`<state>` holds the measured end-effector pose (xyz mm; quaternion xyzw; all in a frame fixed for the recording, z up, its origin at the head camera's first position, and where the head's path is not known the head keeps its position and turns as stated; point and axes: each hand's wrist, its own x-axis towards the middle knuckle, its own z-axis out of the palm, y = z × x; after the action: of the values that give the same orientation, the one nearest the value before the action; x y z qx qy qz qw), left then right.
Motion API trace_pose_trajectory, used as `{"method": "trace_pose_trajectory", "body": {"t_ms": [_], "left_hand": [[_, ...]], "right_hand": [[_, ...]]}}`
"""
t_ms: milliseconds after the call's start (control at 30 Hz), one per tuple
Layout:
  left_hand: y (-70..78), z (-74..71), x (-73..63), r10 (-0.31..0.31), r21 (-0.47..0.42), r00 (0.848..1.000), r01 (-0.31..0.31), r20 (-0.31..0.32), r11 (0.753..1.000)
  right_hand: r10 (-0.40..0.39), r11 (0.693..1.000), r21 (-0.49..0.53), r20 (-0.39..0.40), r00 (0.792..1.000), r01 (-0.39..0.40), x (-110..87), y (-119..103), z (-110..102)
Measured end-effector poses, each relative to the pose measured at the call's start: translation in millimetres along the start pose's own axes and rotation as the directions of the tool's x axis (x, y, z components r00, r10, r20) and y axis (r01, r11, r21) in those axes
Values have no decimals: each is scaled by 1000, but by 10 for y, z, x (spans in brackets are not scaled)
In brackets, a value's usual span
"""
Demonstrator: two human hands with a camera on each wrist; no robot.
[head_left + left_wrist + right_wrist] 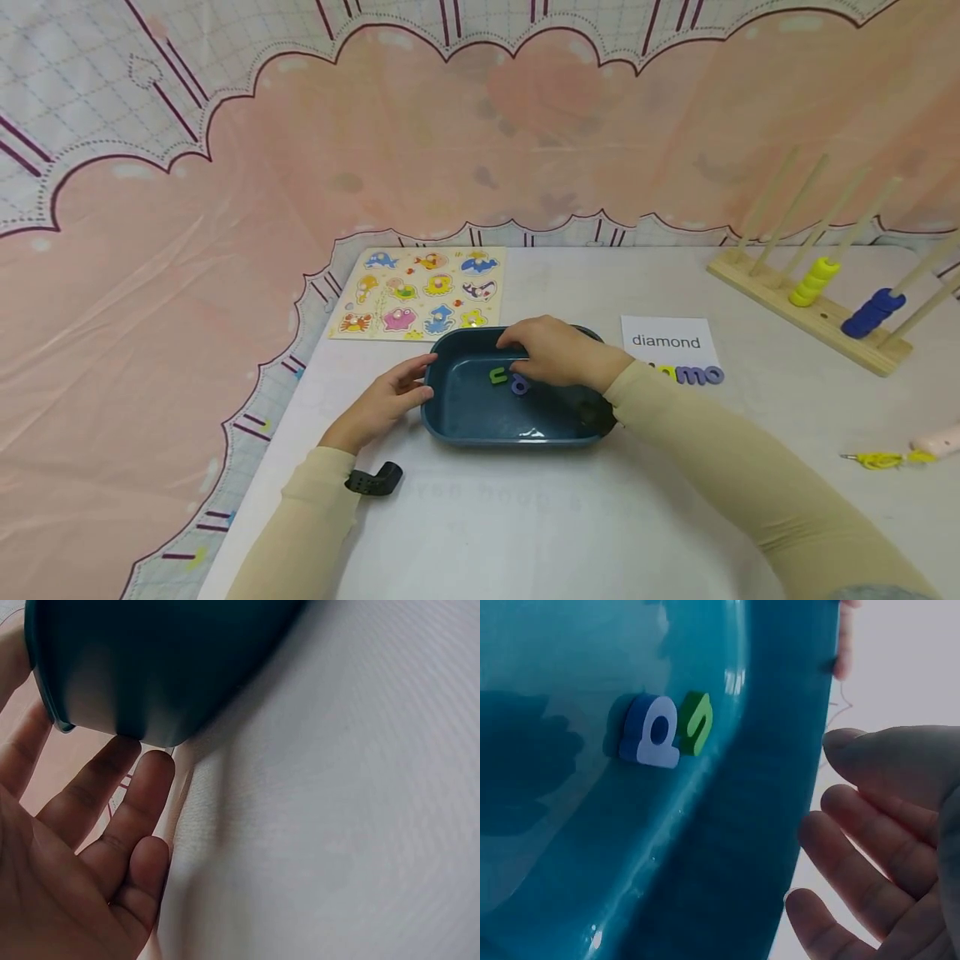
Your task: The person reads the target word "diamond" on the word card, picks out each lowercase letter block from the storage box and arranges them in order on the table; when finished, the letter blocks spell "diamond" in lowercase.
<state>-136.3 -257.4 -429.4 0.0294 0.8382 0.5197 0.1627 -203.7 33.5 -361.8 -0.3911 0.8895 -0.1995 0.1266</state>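
Observation:
A dark teal tub (465,421) stands on the white table. Inside it lie a green letter n (498,376) and a purple letter (519,384) with a round hole, side by side on the bottom. My left hand (382,406) touches the tub's left end from outside, fingertips at its rim and wall. Over the tub reaches my right hand (558,350), its fingers loosely bent near the far rim. In the right wrist view the right hand's fingers (855,862) hold nothing, and both letters lie apart from them.
Behind the tub lies a sea-animal puzzle board (416,292). A card reading "diamond" (665,329) has letters (701,375) below it, partly hidden by my right sleeve. At the right are a wooden bead stand (810,312) and a thin-tipped item with yellow cord (881,460).

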Motion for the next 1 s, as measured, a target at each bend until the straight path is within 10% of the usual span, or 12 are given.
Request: {"method": "trace_pose_trajectory", "body": {"t_ms": [1000], "left_hand": [[-8, 5, -13, 22, -25, 1000, -22, 2, 999]], "right_hand": [[64, 998, -12, 103, 993, -63, 212, 150, 389]]}}
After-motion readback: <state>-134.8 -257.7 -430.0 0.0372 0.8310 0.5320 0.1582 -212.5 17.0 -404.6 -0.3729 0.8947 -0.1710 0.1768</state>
